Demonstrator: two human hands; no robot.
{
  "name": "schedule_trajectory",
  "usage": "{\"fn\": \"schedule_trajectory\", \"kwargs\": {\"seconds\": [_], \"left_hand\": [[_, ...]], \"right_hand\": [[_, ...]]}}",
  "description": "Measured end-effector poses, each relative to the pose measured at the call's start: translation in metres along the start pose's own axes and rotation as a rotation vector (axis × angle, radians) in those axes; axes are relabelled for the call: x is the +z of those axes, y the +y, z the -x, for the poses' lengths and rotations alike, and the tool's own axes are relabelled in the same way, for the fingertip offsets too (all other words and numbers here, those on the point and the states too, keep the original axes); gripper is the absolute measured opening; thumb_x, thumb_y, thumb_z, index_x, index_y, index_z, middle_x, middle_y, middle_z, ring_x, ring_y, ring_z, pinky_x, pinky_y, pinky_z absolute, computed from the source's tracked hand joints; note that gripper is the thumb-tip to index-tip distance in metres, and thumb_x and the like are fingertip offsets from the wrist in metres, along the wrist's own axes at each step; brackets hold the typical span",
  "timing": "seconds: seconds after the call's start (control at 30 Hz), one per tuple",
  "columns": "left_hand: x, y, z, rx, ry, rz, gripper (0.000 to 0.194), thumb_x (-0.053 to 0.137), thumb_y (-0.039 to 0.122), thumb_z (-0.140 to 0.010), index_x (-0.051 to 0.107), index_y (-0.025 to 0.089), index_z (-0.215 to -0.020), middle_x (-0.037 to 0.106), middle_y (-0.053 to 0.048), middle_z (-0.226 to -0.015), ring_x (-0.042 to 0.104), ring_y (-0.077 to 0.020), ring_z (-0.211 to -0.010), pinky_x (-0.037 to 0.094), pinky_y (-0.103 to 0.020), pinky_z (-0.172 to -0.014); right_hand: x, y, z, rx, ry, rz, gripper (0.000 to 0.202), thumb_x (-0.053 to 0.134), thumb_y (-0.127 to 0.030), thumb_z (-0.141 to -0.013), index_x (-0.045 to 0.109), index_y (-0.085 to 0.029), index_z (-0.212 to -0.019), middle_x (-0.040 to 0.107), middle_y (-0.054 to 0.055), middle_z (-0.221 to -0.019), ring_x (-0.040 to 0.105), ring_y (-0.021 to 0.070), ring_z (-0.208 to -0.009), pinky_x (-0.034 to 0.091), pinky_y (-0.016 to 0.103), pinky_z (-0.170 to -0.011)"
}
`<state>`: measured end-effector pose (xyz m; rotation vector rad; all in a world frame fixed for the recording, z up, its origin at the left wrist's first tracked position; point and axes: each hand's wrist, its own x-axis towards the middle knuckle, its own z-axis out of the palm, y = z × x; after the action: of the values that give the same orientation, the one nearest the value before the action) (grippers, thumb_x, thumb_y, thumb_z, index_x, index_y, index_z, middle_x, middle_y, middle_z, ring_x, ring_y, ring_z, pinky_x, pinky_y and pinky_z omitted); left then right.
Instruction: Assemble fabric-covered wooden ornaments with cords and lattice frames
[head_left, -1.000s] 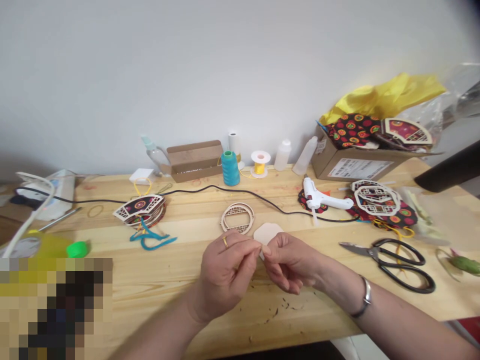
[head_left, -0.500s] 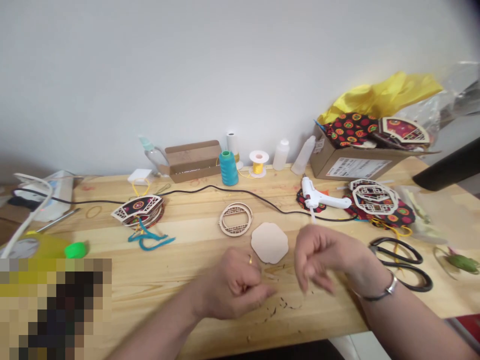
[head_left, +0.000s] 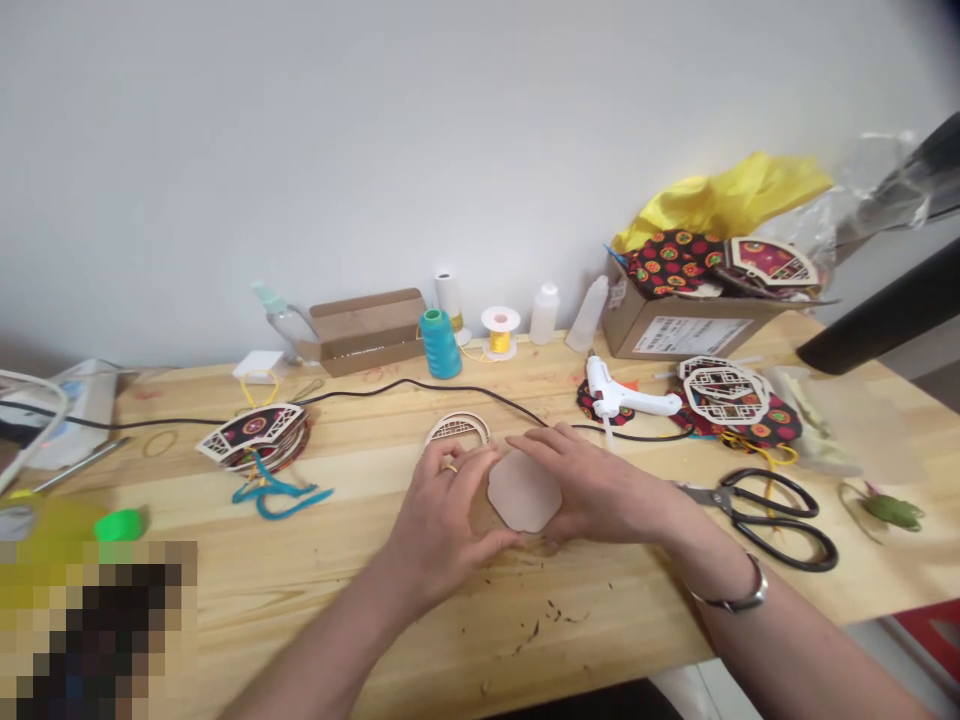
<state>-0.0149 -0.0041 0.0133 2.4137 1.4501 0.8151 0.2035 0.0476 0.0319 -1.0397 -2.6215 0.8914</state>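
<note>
1. Hands: L hand [head_left: 442, 505] is curved w/ fingers & thumb spread at the 9 o'clock side of the pale beige, lobed, flat panel [head_left: 525, 490] (thin wood or card, can't tell); R hand [head_left: 607, 490] is curved likewise at its 3 o'clock side. Panel sits btwn them. We can't tell if it's lifted off the pale wooden tabletop [head_left: 270, 560].
2. Slip: we judge an edge-only grip could let panel pivot or drop if one hand eases off first.
3. Bend/crack: panel looks thin; uneven squeeze from both sides could flex it.
4. Bump: round tan openwork frame [head_left: 459, 431] is at approx 10 o'clock, partly hidden behind L fingers. A careless L move could shove it or snap the fine lattice.
5. Sharp: big metal scissors w/ black loop handles [head_left: 780, 515] lie at 3 o'clock, blades twd R wrist. R arm drifting back could get nicked, or the silver bracelet [head_left: 752, 590] could catch a loop.
6. Burn/snag: white plastic glue gun [head_left: 634, 400] is at 2 o'clock; can't tell if hot. Reaching over could brush the nozzle or hook the thin black cord [head_left: 406, 381] at 12.
7. Dirt: small dark scraps [head_left: 535, 631] nr 6 o'clock could stick to panel if dragged there.
</note>
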Motion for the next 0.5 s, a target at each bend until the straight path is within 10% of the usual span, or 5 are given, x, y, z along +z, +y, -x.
{"fn": "schedule_trajectory", "kwargs": {"seconds": [0.5], "left_hand": [[0.016, -0.005, 0.007, -0.001, -0.079, -0.118, 0.083, 0.076, 0.03, -0.065, 0.036, 0.016, -0.137, 0.059, -0.014, -0.115, 0.046, -0.0318, -0.108, 0.044, -0.048, -0.092]], "right_hand": [[0.005, -0.006, 0.0, 0.003, 0.008, -0.058, 0.105, 0.076, -0.013, -0.06, 0.017, -0.024, -0.146, 0.041, 0.011, -0.126, 0.041, 0.0261, -0.116, 0.041, 0.043, -0.098]]}}
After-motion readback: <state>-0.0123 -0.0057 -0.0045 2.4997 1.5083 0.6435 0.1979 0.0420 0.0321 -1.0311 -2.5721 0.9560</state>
